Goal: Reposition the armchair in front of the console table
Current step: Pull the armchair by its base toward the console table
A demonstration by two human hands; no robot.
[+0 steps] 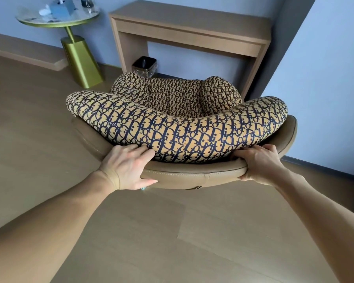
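Observation:
The armchair [178, 127] has patterned tan-and-navy cushions inside a tan leather shell, and I see it from behind and above. It faces the wooden console table [192, 27] against the blue wall, its front close to the table's opening. My left hand [127, 166] grips the leather rim of the backrest at the left, fingers over the top and thumb under. My right hand [257, 162] clasps the same rim at the right. The chair's legs are hidden beneath it.
A small black waste bin [144, 65] stands under the console table at its left leg. A round side table [58, 19] with a gold pedestal [82, 62] holds a tissue box and small items at the back left. Pale wood floor [172, 231] surrounds the chair.

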